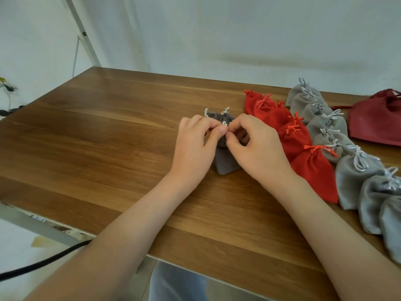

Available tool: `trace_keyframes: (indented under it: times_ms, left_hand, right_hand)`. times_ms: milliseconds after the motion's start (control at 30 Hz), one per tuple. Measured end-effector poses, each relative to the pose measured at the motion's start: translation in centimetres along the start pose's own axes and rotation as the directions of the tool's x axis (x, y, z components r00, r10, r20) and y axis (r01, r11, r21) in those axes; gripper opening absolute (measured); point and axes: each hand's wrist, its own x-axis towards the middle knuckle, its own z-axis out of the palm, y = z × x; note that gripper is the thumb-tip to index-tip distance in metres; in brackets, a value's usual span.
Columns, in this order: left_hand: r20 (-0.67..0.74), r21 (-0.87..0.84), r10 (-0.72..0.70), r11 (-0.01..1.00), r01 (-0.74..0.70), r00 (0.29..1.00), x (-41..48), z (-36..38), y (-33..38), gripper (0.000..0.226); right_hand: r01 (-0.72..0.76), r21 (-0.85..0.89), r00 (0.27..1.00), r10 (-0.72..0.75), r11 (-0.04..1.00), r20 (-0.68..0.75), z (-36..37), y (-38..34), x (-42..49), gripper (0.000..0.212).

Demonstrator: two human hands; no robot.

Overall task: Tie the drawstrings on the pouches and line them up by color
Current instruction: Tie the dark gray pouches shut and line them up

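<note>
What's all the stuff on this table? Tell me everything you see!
Dark grey pouch: one, dark grey, middle of the table, between the hands.
Red pouches: about six, bright red, overlapping row right of the hands, tied.
Light grey pouches: about nine, pale grey, overlapping row right of the red row, tied.
Big bag: one, dark red, far right of the table.
Table: one, brown wood.
Cable: one, black, lower left, below the table edge.
Left hand: pinches the dark grey pouch's pale drawstring.
Right hand: pinches the same drawstring.
</note>
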Motion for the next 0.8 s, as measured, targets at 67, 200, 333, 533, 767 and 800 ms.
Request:
trace_keyframes:
  times_ms: [67,200,333,533,767,800]
  left_hand:
    - [0.021,-0.032,-0.029,0.999,0.030,0.999,0.04,0.00,0.02,0.010]
    - [0.128,-0.183,-0.180,0.962,0.201,0.975,0.26,0.03,-0.05,0.018]
    - [0.230,-0.440,-0.248,0.836,0.328,0.941,0.41,0.13,-0.26,0.014]
    - [0.341,-0.591,-0.329,0.653,0.473,0.881,0.47,-0.35,0.11,0.020]
    - [0.311,-0.629,-0.346,0.623,0.465,0.885,0.49,-0.22,0.11,0.018]
    - [0.321,-0.618,-0.348,0.628,0.473,0.881,0.50,-0.25,0.17,0.018]
  right_hand:
    - [0.009,-0.009,1.000,-0.009,1.000,0.004,0.09,0.09,0.04,0.001]
    - [0.064,-0.038,0.998,-0.064,0.997,0.012,0.08,0.36,0.18,0.003]
    - [0.161,-0.089,0.987,-0.163,0.983,-0.012,0.25,0.72,0.23,0.003]
    - [0.255,-0.110,0.964,-0.261,0.961,-0.042,0.36,0.73,0.09,0.006]
    - [0.358,-0.167,0.928,-0.369,0.919,-0.041,0.20,0.97,0.18,0.019]
    - [0.346,-0.163,0.933,-0.357,0.924,-0.042,0.22,0.98,0.16,0.019]
